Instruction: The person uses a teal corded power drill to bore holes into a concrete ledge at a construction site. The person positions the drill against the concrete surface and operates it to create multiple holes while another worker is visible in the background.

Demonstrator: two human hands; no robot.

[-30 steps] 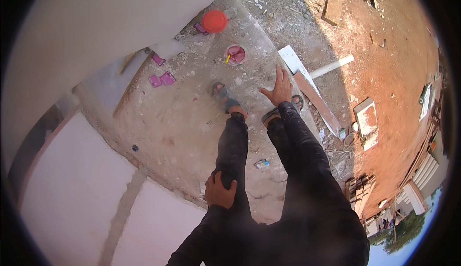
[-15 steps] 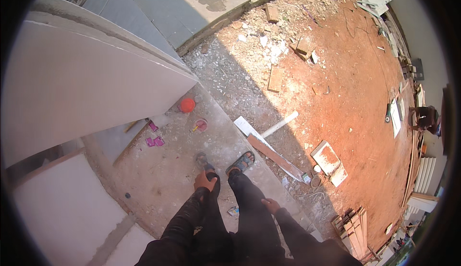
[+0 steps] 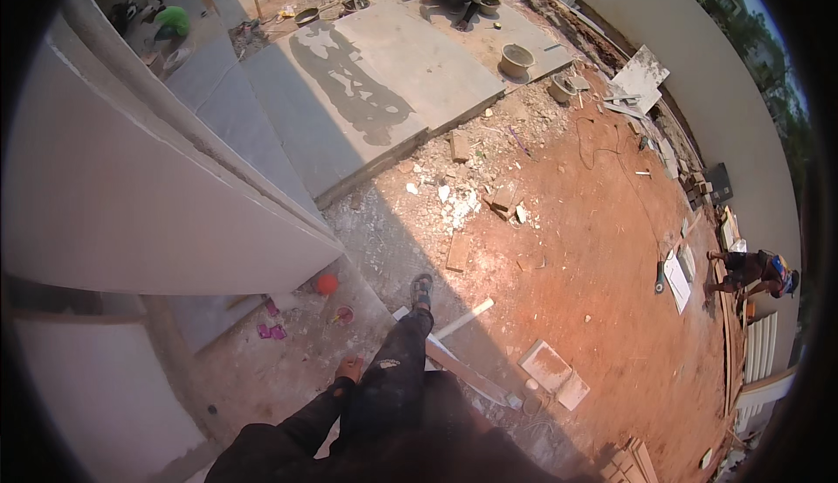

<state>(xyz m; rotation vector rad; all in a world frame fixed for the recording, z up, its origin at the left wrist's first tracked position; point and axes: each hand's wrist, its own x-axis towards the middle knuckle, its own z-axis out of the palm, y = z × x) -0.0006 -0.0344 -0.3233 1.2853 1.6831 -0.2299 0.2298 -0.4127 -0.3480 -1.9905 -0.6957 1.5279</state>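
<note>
Flat magenta pieces (image 3: 278, 332) lie left of a round orange-red plastic container (image 3: 326, 284) and a small pink-filled round tub (image 3: 343, 315). Near the tub, the bare left hand (image 3: 351, 367) is beside the black-trousered leg (image 3: 389, 369), its grip too small to tell; the right hand's state cannot be told.

Small round tub (image 3: 346, 315) noted on the dusty floor (image 3: 301, 356), pink matter inside, a yellow strip (image 3: 335, 318) at its left side. Red-orange round item (image 3: 326, 284) sits just beyond, apart from it; from where I stand, lid or bucket cannot be told. Three flat pink packets (image 3: 278, 332) lie left of both: two side by side, one farther off, by itself.
</note>
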